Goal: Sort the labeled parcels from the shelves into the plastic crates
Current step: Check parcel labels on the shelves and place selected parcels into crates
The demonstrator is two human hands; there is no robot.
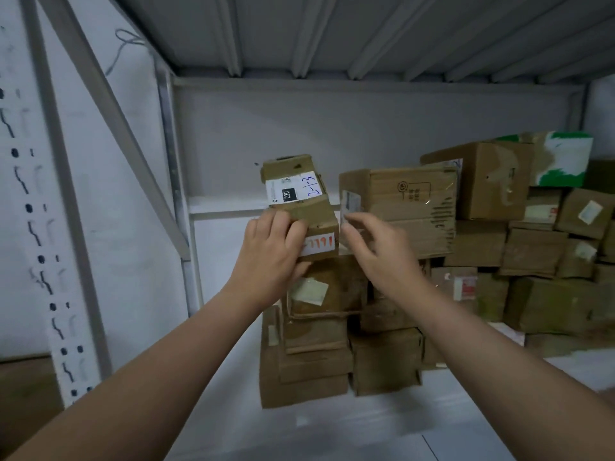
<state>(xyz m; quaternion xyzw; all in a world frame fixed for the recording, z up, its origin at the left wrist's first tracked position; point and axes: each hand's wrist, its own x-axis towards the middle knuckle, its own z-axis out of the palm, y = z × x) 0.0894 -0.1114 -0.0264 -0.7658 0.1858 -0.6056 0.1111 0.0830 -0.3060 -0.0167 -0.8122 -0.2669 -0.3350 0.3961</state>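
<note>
Gripping the small parcel (311, 212), the left hand (269, 257) half-hides its orange-numbered sticker (320, 244); the white label (293, 191) reads "220" and "2-1-3". Right hand (376, 254) hovers beside, fingers spread, empty.

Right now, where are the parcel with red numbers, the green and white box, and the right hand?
parcel with red numbers (319, 242): head view, its white label
green and white box (562, 161): head view, its front face
right hand (379, 251): head view, its back
</note>
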